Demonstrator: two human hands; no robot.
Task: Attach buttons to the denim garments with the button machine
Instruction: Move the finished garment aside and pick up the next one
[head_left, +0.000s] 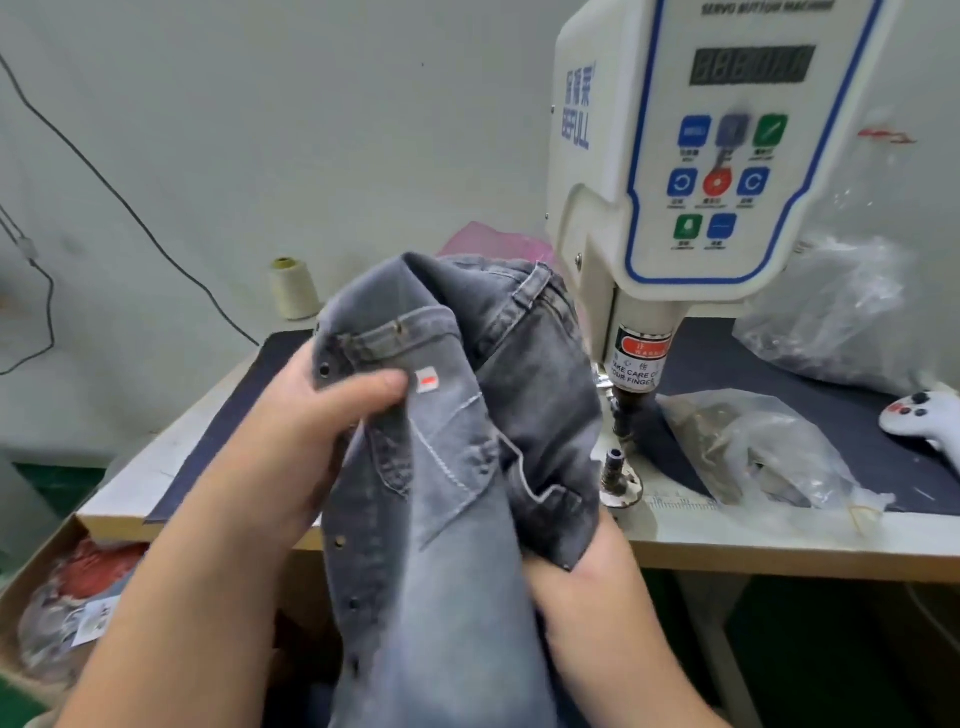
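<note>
At far left we see a cardboard box (36, 582) of bagged goods below the tabletop (779, 540), and a thread cone (294, 288) by the wall. Our left hand (311, 421) grasps the grey denim garment (457, 441) at its waistband, thumb curled over it. The garment hangs before the tabletop edge. Our right hand (576, 587) grips its lower fold, fingers hidden. Right stands the button machine (717, 156), with plastic bags (769, 447) beyond.

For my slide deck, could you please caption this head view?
Both hands hold grey jeans beside the button machine, not yet under its press.
</note>
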